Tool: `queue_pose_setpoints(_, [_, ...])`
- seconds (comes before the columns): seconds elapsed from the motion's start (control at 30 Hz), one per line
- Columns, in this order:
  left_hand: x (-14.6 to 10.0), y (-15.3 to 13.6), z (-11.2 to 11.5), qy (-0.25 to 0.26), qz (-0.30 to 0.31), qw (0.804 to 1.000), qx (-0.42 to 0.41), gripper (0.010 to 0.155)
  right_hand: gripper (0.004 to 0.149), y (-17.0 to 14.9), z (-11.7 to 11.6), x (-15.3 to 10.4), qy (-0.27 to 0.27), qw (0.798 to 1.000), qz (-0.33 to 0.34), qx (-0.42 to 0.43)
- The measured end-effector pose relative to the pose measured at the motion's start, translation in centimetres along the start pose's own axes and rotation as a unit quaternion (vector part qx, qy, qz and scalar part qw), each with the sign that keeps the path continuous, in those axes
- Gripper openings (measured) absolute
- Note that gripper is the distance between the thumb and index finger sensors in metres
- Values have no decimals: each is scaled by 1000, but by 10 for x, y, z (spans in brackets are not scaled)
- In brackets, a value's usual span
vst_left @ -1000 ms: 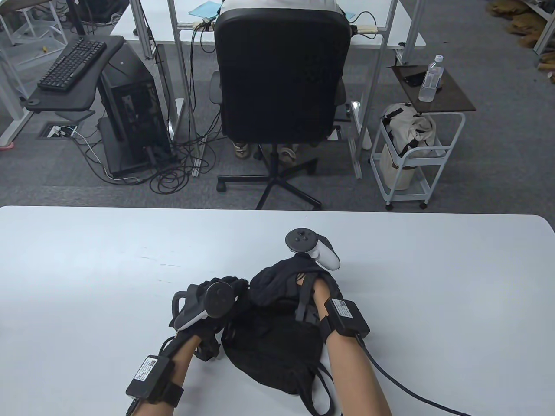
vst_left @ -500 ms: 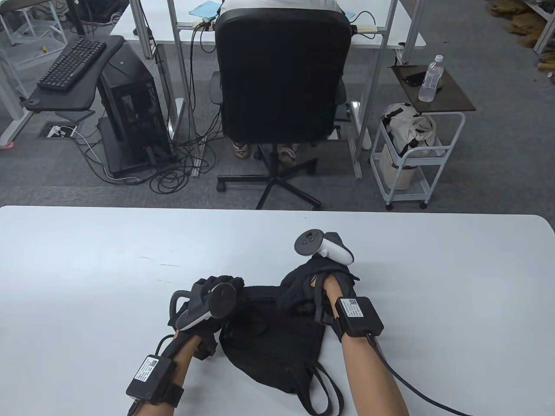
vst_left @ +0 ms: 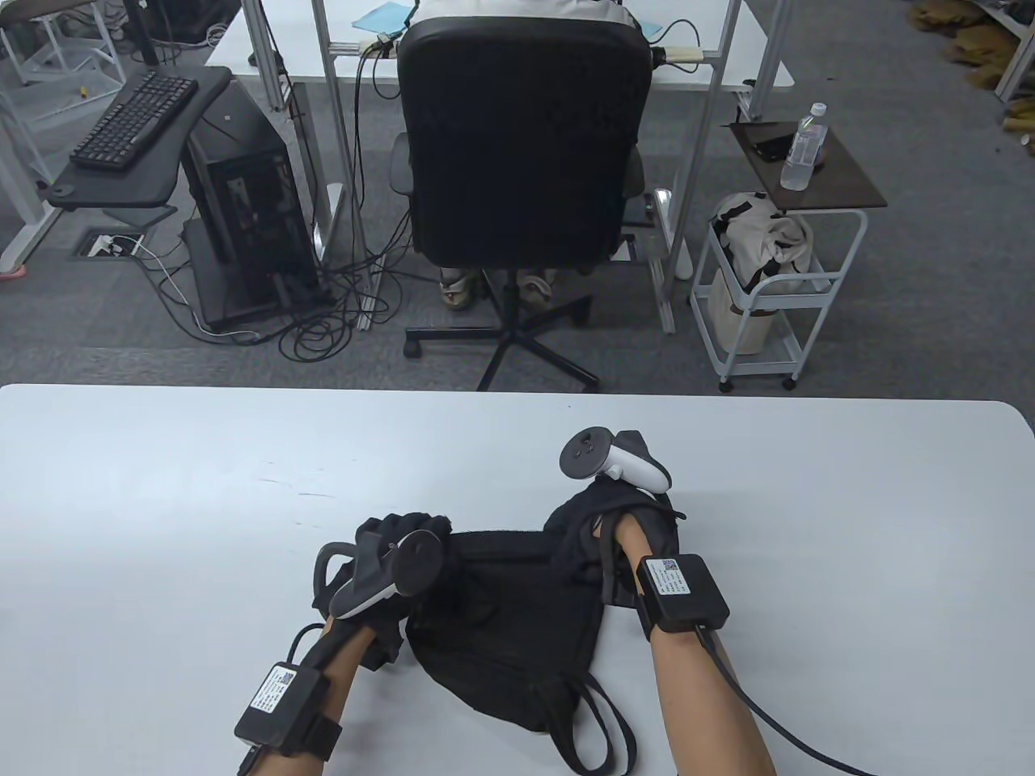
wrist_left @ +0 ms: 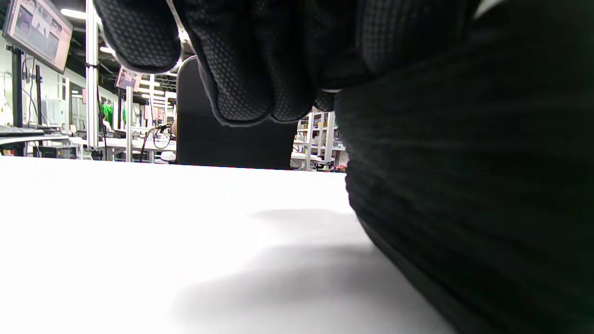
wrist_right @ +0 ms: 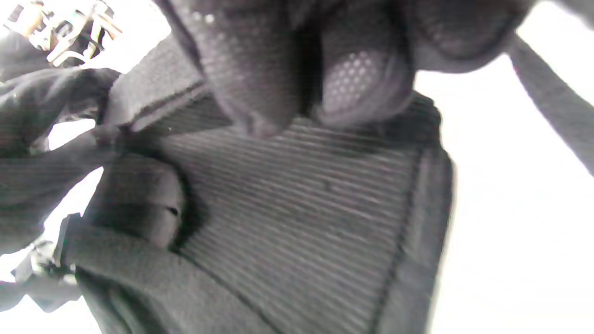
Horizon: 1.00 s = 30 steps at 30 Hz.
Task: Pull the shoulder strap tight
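Note:
A black fabric bag lies flat on the white table near the front edge. Its ribbed fabric fills the right wrist view. My left hand has curled fingers on the bag's upper left corner. My right hand grips the upper right corner, fingers closed over the bag's top edge. A shoulder strap runs along my right wrist, and it also shows in the right wrist view. Two strap loops trail off the bag's lower end. The fingertips are hidden under the trackers in the table view.
A black cable runs from my right wrist box toward the front edge. Beyond the table's far edge stand an office chair and a white cart. Bare table surface lies to the left, right and far side of the bag.
My right hand has moved to the right and slightly away, pulling the bag's bunched top edge out straight. My left hand has stayed in place on the left corner.

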<state>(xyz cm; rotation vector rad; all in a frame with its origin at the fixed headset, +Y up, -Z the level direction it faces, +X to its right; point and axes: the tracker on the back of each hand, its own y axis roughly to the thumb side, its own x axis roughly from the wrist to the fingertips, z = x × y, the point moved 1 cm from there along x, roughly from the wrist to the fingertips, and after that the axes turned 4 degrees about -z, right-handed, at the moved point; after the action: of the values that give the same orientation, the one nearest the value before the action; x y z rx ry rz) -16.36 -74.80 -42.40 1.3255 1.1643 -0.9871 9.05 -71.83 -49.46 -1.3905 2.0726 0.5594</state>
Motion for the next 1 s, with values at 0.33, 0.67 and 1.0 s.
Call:
queue_pose_setpoints(0.33, [1,-2,2,-4,-7,1000,-8,64,48,-18,9,-13,-20,1000,-7,13])
queue_pose_setpoints(0.67, [2,-11,8,-16,-18,999,-29,64,49,-36,13,-21,-29,999,-8,32])
queue_pose_setpoints(1.0, [1,-12,5,-14,-23,999,-25,64,50,-51,14,-33,-11,997,11,71])
